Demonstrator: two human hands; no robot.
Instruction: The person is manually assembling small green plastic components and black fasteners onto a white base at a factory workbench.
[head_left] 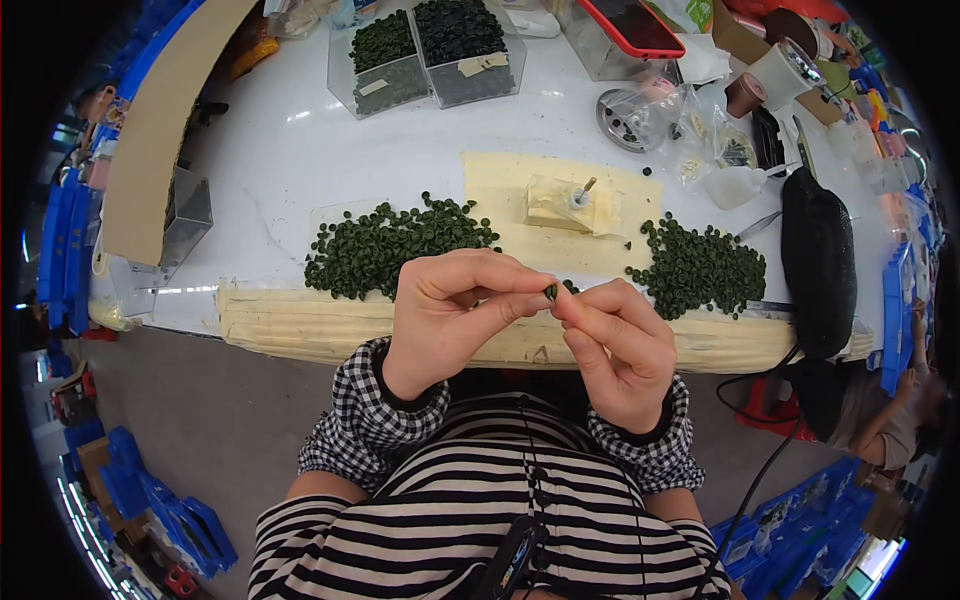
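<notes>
Both hands meet over the table's front edge. Between the thumb and forefinger of my left hand is a small dark green domed piece, like a button or cap. My right hand is closed, its fingertips pressed against the same piece; its exact grip is partly hidden. To the left lies a wide pile of loose dark green pieces, and a smaller pile of green pieces lies to the right. Behind the hands, a block wrapped in cream tape carries a short upright metal pin.
Two clear bins of green pieces stand at the back. Further right are a red-rimmed box, a round dish, a squeeze bottle, tweezers and a black padded object. Cardboard stands on the left.
</notes>
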